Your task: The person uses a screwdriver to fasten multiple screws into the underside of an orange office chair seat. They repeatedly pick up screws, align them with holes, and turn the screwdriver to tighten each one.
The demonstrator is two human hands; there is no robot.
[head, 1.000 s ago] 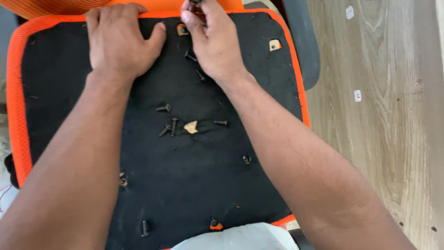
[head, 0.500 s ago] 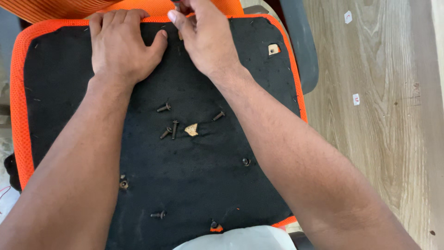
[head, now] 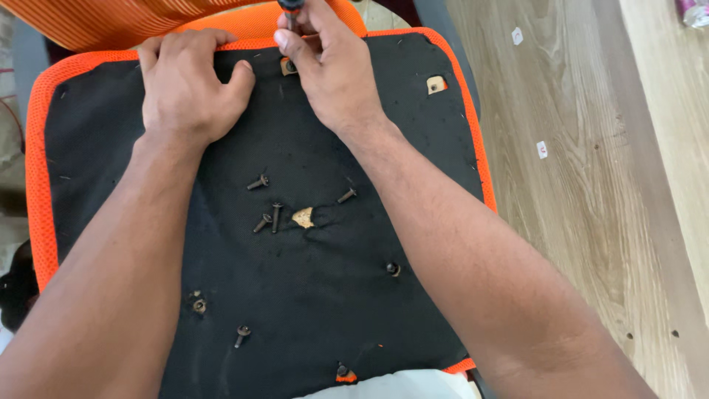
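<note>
Five loose screws lie on the black seat underside; beyond them the left hand presses flat, fingers spread, and the right hand pinches a screwdriver at the far edge

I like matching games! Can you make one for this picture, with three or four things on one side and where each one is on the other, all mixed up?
Things:
1. left hand
2. right hand
3. tan torn patch
4. wooden floor

Places:
A. off to the right of the seat
B. flat on the black cloth near the top orange edge
C. middle of the black cloth, among loose screws
D. top edge, fingers pinched on a dark tool tip at a hole

Pairs: 1-B, 2-D, 3-C, 4-A
</note>
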